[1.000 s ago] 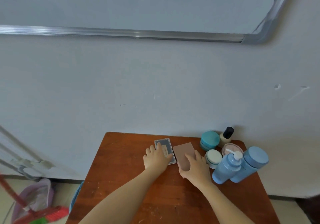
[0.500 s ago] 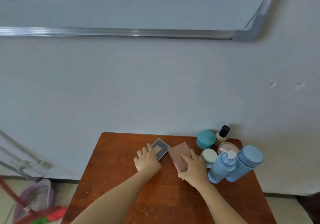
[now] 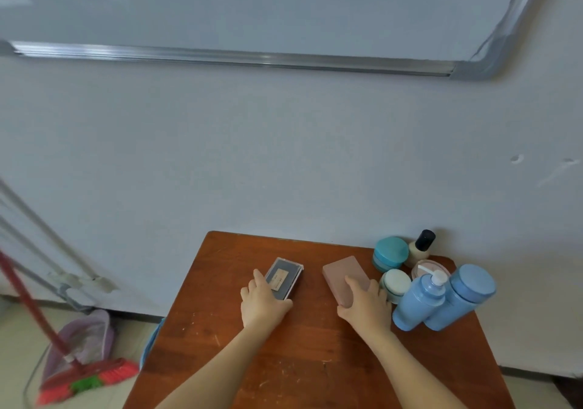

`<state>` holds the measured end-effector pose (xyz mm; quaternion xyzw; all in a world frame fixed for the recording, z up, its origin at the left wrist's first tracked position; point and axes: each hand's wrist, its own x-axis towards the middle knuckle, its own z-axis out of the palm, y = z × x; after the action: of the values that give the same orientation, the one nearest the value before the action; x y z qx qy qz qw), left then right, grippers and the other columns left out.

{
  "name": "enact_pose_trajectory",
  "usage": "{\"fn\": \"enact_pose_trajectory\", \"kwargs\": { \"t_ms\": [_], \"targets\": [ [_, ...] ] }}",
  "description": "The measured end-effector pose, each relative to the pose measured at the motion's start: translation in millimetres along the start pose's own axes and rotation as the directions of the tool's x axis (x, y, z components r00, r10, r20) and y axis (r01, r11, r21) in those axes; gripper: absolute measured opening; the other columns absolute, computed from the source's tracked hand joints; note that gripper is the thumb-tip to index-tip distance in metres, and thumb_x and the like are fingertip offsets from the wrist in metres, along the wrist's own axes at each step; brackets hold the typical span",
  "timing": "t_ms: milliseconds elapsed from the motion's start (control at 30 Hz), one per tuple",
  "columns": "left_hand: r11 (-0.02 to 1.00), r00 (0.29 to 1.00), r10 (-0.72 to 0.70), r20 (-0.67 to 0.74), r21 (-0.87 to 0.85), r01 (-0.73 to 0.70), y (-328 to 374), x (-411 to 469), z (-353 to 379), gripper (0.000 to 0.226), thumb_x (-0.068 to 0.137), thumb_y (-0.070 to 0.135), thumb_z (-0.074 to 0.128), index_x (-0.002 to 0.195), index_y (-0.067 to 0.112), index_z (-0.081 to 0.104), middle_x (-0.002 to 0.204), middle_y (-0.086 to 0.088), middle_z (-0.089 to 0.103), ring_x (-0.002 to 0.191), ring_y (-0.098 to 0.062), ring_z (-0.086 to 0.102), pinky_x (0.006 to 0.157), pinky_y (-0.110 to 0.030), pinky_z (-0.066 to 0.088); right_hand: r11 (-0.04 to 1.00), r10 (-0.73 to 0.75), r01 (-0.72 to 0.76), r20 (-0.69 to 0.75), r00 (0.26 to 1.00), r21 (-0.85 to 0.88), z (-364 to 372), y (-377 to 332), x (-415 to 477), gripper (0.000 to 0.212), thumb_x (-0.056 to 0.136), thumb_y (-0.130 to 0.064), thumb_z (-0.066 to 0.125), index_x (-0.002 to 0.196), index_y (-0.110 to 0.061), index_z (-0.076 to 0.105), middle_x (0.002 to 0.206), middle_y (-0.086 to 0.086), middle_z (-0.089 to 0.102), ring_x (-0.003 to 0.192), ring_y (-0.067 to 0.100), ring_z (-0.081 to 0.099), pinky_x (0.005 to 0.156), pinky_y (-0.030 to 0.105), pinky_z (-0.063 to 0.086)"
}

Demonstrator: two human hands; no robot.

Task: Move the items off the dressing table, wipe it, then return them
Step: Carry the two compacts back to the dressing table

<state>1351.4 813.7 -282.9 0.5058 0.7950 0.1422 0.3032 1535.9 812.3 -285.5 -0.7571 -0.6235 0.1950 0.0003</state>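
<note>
A brown wooden dressing table (image 3: 220, 314) stands against the wall. My left hand (image 3: 263, 303) grips the near end of a dark flat case (image 3: 285, 277) with a tan label, lying on the table. My right hand (image 3: 367, 306) grips the near end of a flat pink case (image 3: 342, 271). At the table's right stand two light blue bottles (image 3: 441, 301), one with a white pump, a pale green jar (image 3: 396, 284), a teal jar (image 3: 389, 252), a pink compact (image 3: 424, 266) and a small cream bottle with a black cap (image 3: 421, 247).
The wall rises right behind the table, with a whiteboard frame (image 3: 252, 59) above. On the floor at the left lie a red broom (image 3: 85, 377), a purple dustpan (image 3: 83, 336) and metal rack legs (image 3: 47, 250). A blue rim (image 3: 151, 342) shows beside the table's left edge.
The two cases lay side by side and now lie apart: my left hand slid the dark case leftward and turned it, while my right hand stays on the pink case.
</note>
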Motion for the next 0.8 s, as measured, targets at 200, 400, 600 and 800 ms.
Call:
{"fn": "enact_pose_trajectory", "kwargs": {
  "t_ms": [200, 400, 600, 800],
  "targets": [
    [0.956, 0.989, -0.045, -0.143, -0.295, 0.001, -34.3, -33.0, -19.4, 0.089, 0.077, 0.029, 0.069, 0.145, 0.013, 0.013, 0.143, -0.005, 0.035, 0.133, -0.022, 0.026, 0.104, -0.04, 0.038, 0.997, -0.018, 0.022, -0.042, 0.999, 0.077, -2.3, -14.6, -7.6, 0.078, 0.077, -0.043, 0.06, 0.141, -0.031, 0.017, 0.133, 0.01, 0.035, 0.12, 0.028, 0.037, 0.097, 0.039, 0.035],
    [0.925, 0.977, -0.027, -0.212, -0.376, -0.055, -64.8, -49.3, -35.0, 0.08, 0.076, 0.025, 0.07, 0.142, 0.013, 0.025, 0.141, -0.006, 0.038, 0.133, -0.024, 0.028, 0.106, -0.042, 0.035, 0.978, -0.142, 0.165, -0.169, 0.975, 0.13, 11.3, -29.8, -54.1, 0.085, 0.074, -0.047, 0.063, 0.141, -0.031, 0.013, 0.132, 0.005, 0.034, 0.117, 0.023, 0.037, 0.095, 0.035, 0.035],
    [0.95, 0.982, 0.122, -0.142, -0.271, -0.157, -75.0, -45.9, -32.1, 0.076, 0.077, 0.028, 0.067, 0.14, 0.01, 0.029, 0.141, -0.008, 0.04, 0.13, -0.027, 0.031, 0.108, -0.048, 0.031, 0.985, -0.025, 0.062, -0.227, 0.974, 0.16, 21.5, -37.0, -109.8, 0.084, 0.075, -0.051, 0.061, 0.141, -0.032, 0.012, 0.136, 0.001, 0.03, 0.12, 0.018, 0.033, 0.097, 0.031, 0.032],
    [0.901, 0.92, 0.392, -0.015, -0.194, -0.387, -111.4, -51.7, -48.7, 0.077, 0.076, 0.029, 0.068, 0.14, 0.011, 0.029, 0.141, -0.006, 0.041, 0.131, -0.025, 0.031, 0.108, -0.044, 0.031, 0.961, 0.217, -0.15, -0.298, 0.93, 0.232, 51.7, -65.4, -171.6, 0.084, 0.073, -0.051, 0.061, 0.14, -0.031, 0.015, 0.132, 0.002, 0.033, 0.118, 0.02, 0.034, 0.095, 0.031, 0.032]
  ]
}}
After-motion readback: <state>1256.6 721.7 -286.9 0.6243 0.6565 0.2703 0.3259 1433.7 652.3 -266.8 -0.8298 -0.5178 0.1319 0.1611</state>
